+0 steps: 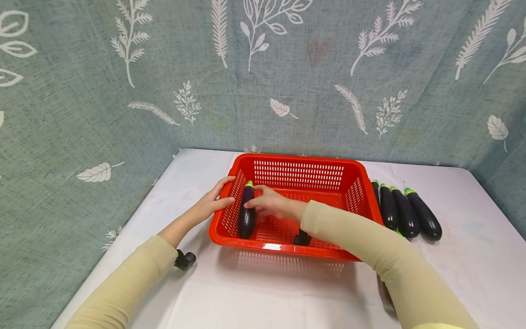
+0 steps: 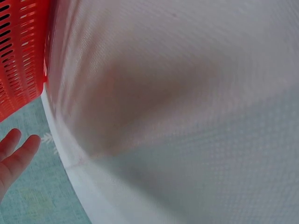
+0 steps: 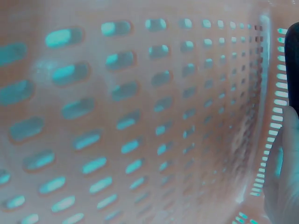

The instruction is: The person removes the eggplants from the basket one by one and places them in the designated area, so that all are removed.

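A red plastic basket with slotted walls stands on the white-covered table. Inside it, along the left wall, lies a dark purple eggplant with its green cap pointing away. My right hand holds this eggplant near the cap, thumb on top and fingers at its far right side. The right wrist view shows only part of the hand beside the dark eggplant. On the basket's left rim rests my left hand, fingers fairly straight. Its fingertips show outside the basket wall in the left wrist view.
Right of the basket several eggplants lie side by side, caps away from me. Another, partly hidden dark eggplant shows under my right forearm. A leaf-patterned cloth hangs behind and left of the table.
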Tool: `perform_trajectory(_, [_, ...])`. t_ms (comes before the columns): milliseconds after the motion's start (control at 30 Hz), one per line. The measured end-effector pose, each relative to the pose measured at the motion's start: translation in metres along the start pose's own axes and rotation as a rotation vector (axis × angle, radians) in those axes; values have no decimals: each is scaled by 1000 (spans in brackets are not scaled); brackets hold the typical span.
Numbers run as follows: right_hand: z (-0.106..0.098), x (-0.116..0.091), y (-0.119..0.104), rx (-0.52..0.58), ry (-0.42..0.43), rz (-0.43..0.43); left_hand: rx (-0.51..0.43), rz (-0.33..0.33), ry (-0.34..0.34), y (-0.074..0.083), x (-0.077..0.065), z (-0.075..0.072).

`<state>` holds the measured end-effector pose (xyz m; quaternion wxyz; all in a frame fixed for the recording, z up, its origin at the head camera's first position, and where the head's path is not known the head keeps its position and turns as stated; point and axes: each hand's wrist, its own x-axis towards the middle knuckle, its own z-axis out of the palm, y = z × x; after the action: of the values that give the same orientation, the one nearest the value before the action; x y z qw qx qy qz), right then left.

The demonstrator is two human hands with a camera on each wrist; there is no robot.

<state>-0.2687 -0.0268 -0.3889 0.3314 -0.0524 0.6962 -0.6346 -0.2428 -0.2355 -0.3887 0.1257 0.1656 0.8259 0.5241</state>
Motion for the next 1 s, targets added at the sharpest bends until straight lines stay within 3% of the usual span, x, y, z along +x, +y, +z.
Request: perform_trajectory(1000, [-25, -26, -46, -87, 43, -58, 26, 16, 13, -2, 0, -1])
